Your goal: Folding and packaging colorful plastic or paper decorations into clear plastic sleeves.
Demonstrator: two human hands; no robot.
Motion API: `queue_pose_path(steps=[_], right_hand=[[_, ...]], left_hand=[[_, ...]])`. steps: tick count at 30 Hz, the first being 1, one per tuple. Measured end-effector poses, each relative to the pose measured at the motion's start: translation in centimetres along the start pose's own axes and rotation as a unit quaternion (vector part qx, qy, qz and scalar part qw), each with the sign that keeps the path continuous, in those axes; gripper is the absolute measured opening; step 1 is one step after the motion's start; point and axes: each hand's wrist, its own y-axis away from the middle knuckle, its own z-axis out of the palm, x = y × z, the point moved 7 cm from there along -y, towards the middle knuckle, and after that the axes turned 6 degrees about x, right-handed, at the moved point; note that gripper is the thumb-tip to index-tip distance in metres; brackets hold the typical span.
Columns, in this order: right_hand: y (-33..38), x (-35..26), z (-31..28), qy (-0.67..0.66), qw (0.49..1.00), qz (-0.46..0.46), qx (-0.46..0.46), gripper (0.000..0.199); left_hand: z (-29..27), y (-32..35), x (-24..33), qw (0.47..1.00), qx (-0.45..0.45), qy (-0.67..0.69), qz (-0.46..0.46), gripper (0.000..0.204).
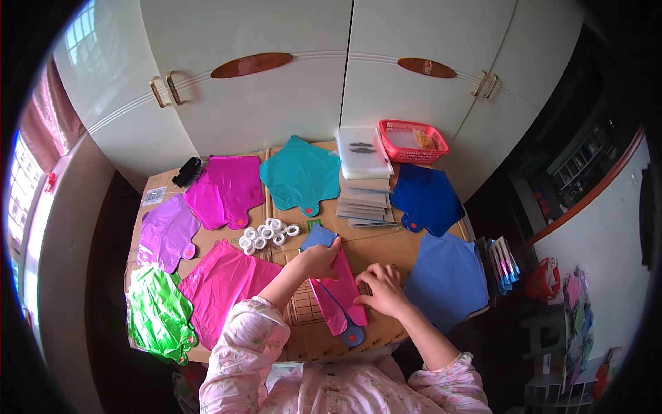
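Note:
A flat pink foil balloon point(349, 284), folded into a long strip with blue foil parts, lies before me on the cardboard. Its rounded blue tab point(353, 336) points toward me, and a blue end point(318, 237) shows at the far side. My left hand point(318, 261) lies across the strip's upper part, thumb and forefinger apart and pressing on the foil. At the strip's right edge is my right hand point(383, 288), its fingers bent and spread, with thumb and fingertips at the foil. Part of the strip is hidden under my left hand.
Around lie flat foil balloons: teal point(301, 175), magenta point(226, 190), purple point(167, 231), green point(158, 309), pink point(224, 286), dark blue point(429, 199), light blue point(447, 279). White rings point(267, 234), cards point(365, 205), clear bags point(362, 162) and a red basket point(414, 153) sit beyond.

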Motion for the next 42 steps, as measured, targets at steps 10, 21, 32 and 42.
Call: queue_pose_path(steps=[10, 21, 32, 42], right_hand=[[3.1, 0.1, 0.0, 0.006, 1.0, 0.0, -0.025, 0.049], [3.2, -4.5, 0.0, -0.136, 0.983, -0.038, 0.117, 0.02], [3.3, -6.1, 1.7, -0.096, 0.982, -0.063, 0.152, 0.02], [3.0, -6.5, 1.1, -0.11, 0.986, -0.066, 0.109, 0.02]], left_hand=[[-0.3, 0.2, 0.3, 1.0, -0.013, 0.014, -0.009, 0.108], [-0.2, -0.1, 0.2, 1.0, 0.019, -0.009, 0.003, 0.109], [-1.3, 3.5, 2.0, 0.986, 0.144, -0.064, 0.063, 0.07], [2.3, 11.2, 2.8, 0.949, 0.192, -0.16, 0.193, 0.061]])
